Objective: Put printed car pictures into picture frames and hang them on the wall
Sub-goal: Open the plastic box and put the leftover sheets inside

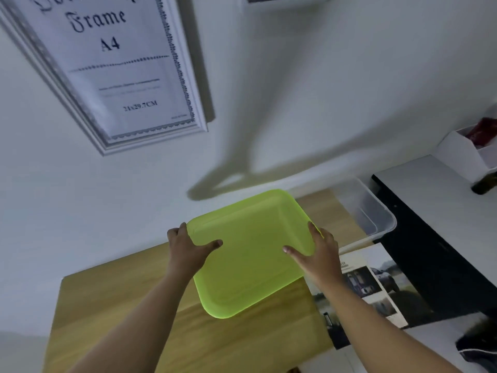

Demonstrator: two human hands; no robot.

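A lime-green plastic tray (250, 254) is held above the wooden table (113, 313), tilted toward the wall. My left hand (188, 246) grips its left edge, thumb on top. My right hand (320, 254) grips its right edge, thumb lying on the tray's surface. A printed sheet of car pictures (376, 286) lies at the table's right end, partly under my right forearm. A white A4 picture frame (113, 65) with its stock paper insert hangs on the wall at upper left. The bottom edge of a second frame (285, 0) shows at the top.
A clear plastic bin (376, 216) stands at the table's far right corner against the wall. To the right is a black cabinet with a white top (441, 189), bearing a white box (462, 154) with red items.
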